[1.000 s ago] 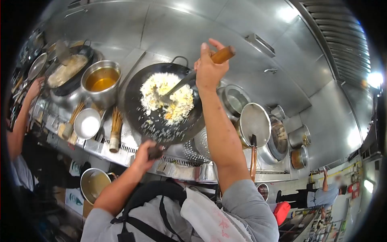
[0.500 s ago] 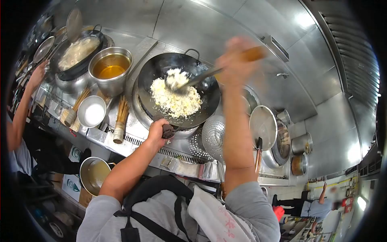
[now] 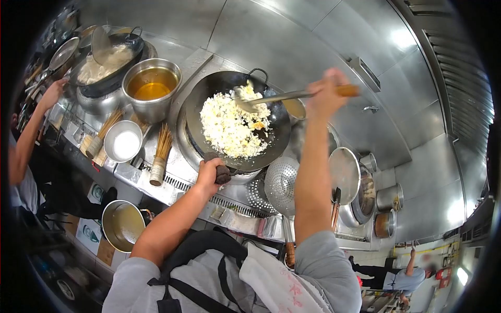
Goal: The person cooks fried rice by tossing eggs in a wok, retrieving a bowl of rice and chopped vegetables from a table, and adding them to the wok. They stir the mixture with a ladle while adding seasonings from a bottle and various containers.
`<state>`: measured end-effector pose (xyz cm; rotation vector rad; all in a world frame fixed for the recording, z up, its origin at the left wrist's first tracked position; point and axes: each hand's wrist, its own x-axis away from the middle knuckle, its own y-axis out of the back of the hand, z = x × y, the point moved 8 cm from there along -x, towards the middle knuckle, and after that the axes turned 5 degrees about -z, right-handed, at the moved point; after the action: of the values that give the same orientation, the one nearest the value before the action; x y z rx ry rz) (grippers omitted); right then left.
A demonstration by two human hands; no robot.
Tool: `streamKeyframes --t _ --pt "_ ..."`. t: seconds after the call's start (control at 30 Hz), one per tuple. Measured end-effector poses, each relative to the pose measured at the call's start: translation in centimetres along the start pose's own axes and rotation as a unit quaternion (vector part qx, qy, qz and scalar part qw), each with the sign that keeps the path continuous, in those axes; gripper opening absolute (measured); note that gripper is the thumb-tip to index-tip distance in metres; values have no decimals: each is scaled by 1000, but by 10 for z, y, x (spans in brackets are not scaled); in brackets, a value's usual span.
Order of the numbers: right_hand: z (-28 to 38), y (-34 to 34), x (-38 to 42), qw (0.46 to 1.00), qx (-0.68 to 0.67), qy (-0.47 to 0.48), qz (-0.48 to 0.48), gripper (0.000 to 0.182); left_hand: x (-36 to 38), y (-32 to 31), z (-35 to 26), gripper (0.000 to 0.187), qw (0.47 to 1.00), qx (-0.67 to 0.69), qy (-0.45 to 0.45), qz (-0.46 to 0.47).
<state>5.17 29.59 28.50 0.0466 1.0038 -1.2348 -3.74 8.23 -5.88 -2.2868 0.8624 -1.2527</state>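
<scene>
Two hands are in my view, one thing in each. My left hand (image 3: pixel 210 175) has its fingers clamped on one dark cloth (image 3: pixel 223 175) at the near rim of one large wok (image 3: pixel 279 125), midway along the counter (image 3: pixel 130 177). My right hand (image 3: pixel 327 96) has its fingers closed around the wooden handle of one ladle (image 3: pixel 284 96), raised beyond the wok's right rim; the ladle's bowl is at the far side of one heap of rice (image 3: pixel 229 125) with yellow bits, inside the wok.

Toward the counter's left end I count one metal pot (image 3: pixel 151 109) of amber liquid, two bamboo brushes (image 3: pixel 163 146) near the front edge, and one metal bowl (image 3: pixel 111 151) with white contents between them. Farther left, one co-worker's hand (image 3: pixel 52 94) is near a second wok (image 3: pixel 99 89). Right of my wok lie one perforated skimmer (image 3: pixel 283 180), its handle reaching past the front edge, and one round mesh strainer (image 3: pixel 345 169).
</scene>
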Motion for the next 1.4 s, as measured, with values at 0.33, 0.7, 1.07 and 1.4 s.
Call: streamKeyframes --t 0.33,0.7,1.07,1.4 --pt "76 -78 57 976 48 -86 194 21 -1 1 1 17 999 -25 21 26" --pt "-15 -70 69 986 136 -6 94 22 1 0 5 15 998 -41 31 32" --pt "20 8 -47 998 22 -5 -56 19 -1 1 7 23 999 -40 24 26" --pt "39 -87 10 981 43 -147 117 18 -4 3 6 24 995 -76 46 46"
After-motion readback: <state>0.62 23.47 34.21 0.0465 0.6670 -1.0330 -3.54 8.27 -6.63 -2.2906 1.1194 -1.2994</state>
